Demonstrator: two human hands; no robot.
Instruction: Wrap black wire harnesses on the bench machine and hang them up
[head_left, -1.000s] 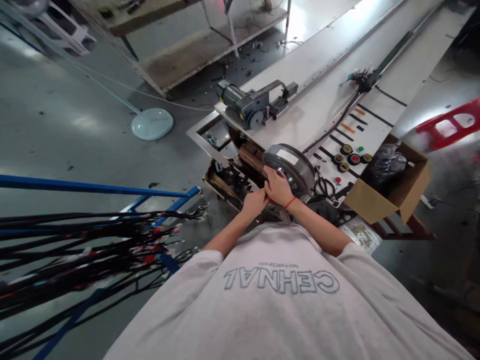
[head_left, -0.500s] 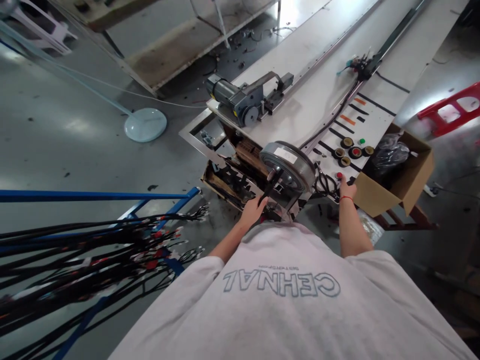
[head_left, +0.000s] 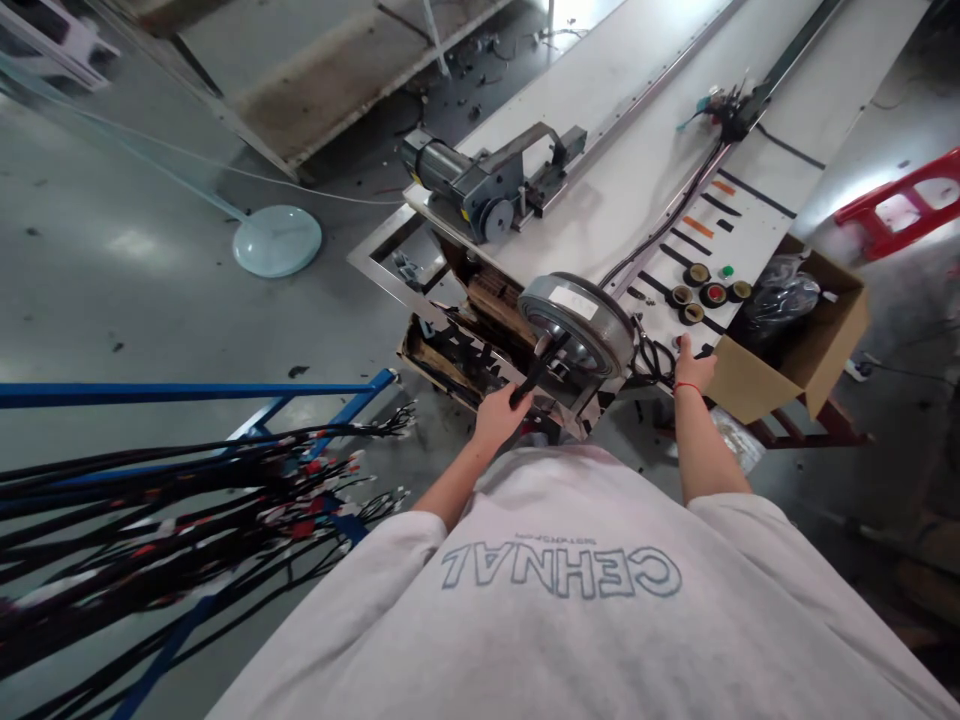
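My left hand (head_left: 501, 415) is closed round the end of a black cable bundle (head_left: 534, 378). The bundle runs up into the middle of a grey ring-shaped wheel (head_left: 583, 312) with a white label, mounted at the near end of the white bench. My right hand (head_left: 691, 370), with a red string at the wrist, rests at the bench edge with a finger stretched out over a red button, which it mostly covers. Rolls of black tape (head_left: 681, 296) sit just beyond that hand. Looped black cables (head_left: 651, 352) lie between the wheel and my right hand.
A grey motor unit (head_left: 472, 190) stands on the white bench (head_left: 637, 180). On the right is a cardboard box (head_left: 780, 370) with dark plastic inside. A blue rack (head_left: 187, 392) hung with wire harnesses (head_left: 225, 520) stands on the left, near a round white base (head_left: 277, 241).
The view has shifted slightly. My right finger now covers more of the red button, and my left hand still grips the cable bundle close to the wheel.
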